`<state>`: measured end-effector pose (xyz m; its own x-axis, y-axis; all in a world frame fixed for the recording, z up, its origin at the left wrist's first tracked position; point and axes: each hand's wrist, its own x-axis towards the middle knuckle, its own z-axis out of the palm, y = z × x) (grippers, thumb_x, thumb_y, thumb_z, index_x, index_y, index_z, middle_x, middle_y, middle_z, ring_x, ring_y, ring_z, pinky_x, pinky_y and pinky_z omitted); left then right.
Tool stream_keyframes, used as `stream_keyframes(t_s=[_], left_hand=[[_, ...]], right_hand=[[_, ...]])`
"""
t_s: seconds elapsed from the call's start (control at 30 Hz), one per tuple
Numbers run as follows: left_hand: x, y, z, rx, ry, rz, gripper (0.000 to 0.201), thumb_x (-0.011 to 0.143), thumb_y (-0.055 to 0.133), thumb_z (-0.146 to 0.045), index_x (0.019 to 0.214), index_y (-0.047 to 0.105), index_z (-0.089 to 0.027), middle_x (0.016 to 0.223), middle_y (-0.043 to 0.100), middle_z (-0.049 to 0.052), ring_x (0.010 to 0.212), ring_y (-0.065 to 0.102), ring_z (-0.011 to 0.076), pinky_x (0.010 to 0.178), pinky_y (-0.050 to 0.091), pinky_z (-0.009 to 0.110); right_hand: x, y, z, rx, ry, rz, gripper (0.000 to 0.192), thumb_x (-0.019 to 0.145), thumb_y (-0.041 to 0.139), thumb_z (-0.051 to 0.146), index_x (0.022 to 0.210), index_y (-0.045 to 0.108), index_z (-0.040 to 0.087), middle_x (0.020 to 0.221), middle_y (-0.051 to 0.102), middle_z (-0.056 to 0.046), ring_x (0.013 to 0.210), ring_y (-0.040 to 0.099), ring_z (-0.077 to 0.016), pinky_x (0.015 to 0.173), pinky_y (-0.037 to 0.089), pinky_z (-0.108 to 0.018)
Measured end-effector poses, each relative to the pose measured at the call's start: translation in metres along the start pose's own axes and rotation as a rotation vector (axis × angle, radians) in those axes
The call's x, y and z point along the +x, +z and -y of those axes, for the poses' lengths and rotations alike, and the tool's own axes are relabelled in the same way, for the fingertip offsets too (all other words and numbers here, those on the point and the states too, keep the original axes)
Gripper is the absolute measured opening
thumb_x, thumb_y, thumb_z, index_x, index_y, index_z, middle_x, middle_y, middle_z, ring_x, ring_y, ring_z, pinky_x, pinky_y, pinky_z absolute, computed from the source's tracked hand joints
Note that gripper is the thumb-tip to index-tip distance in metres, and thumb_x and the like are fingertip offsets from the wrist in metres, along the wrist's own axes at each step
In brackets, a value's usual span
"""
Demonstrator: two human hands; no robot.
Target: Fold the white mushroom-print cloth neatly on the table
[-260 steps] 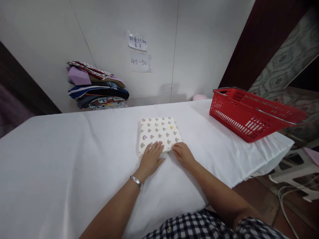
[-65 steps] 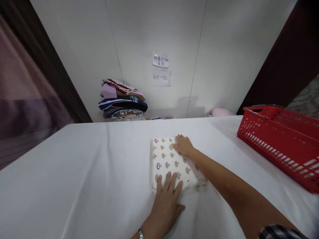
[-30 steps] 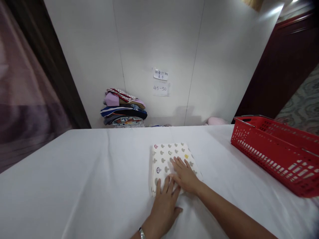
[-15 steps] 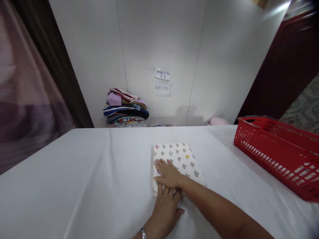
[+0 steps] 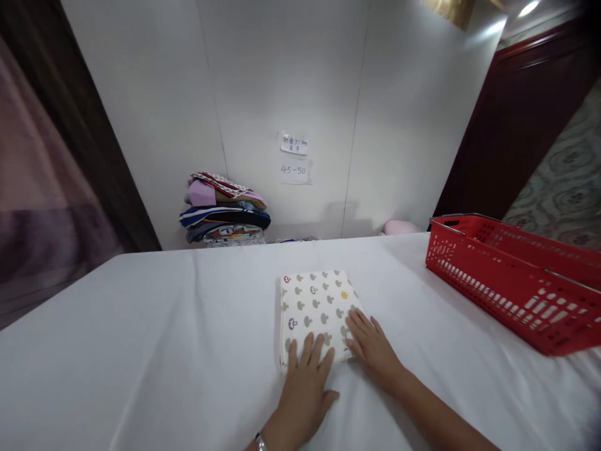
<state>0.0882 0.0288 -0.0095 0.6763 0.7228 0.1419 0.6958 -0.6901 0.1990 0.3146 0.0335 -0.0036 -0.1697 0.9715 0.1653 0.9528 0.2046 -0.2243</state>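
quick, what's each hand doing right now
Left hand: open, fingers flat on the near edge of the folded cloth.
Right hand: open, fingertips on the cloth's near right corner.

right hand (image 5: 374, 348) slid off left hand (image 5: 305, 385), onto cloth's (image 5: 317, 308) near-right corner

head view | worn on the head | faces forward and down | close over white table (image 5: 141, 351) | one view only

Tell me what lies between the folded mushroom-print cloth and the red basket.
Only bare white table cover between the folded cloth and the red basket, in the head view.
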Motion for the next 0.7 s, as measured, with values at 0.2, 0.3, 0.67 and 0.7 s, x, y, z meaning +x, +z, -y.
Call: stream_keyframes(t_s=[0.2, 0.3, 0.67, 0.7], left_hand=[[0.0, -0.003, 0.006, 0.012, 0.009, -0.016, 0.066, 0.084, 0.053, -0.046, 0.143, 0.029, -0.032, 0.153, 0.022, 0.004, 0.141, 0.016, 0.0303, 0.111, 0.015, 0.064], [-0.006, -0.005, 0.012, -0.002, -0.016, -0.047, 0.062, 0.088, 0.044, -0.051, 0.143, 0.032, -0.026, 0.152, 0.027, 0.005, 0.141, 0.02, 0.0276, 0.112, 0.018, 0.059], [-0.032, -0.014, 0.02, -0.153, -0.32, -0.173, 0.047, 0.092, 0.038, -0.041, 0.134, 0.048, -0.023, 0.145, 0.04, 0.008, 0.137, 0.03, 0.0263, 0.109, 0.028, 0.053], [-0.029, -0.016, 0.021, -0.182, -0.33, -0.195, 0.044, 0.092, 0.037, -0.041, 0.128, 0.055, -0.022, 0.142, 0.045, 0.008, 0.135, 0.034, 0.025, 0.109, 0.03, 0.05]], right_hand=[[0.0, 0.021, -0.007, 0.031, -0.057, -0.164, 0.048, 0.096, 0.034, 0.04, 0.141, 0.038, 0.023, 0.147, 0.036, -0.009, 0.139, 0.024, -0.0245, 0.109, 0.029, -0.049], [0.0, 0.023, -0.008, 0.049, -0.078, -0.205, 0.048, 0.096, 0.036, 0.037, 0.142, 0.037, 0.023, 0.146, 0.037, -0.009, 0.139, 0.026, -0.0261, 0.107, 0.032, -0.05], [0.006, 0.019, -0.006, 0.263, 0.02, -0.119, 0.048, 0.094, 0.039, 0.038, 0.138, 0.044, 0.02, 0.148, 0.033, -0.009, 0.139, 0.023, -0.0271, 0.111, 0.028, -0.051], [0.009, 0.021, -0.009, 0.323, 0.062, -0.124, 0.049, 0.094, 0.038, 0.038, 0.138, 0.044, 0.018, 0.149, 0.032, -0.01, 0.139, 0.024, -0.0266, 0.11, 0.029, -0.049]])
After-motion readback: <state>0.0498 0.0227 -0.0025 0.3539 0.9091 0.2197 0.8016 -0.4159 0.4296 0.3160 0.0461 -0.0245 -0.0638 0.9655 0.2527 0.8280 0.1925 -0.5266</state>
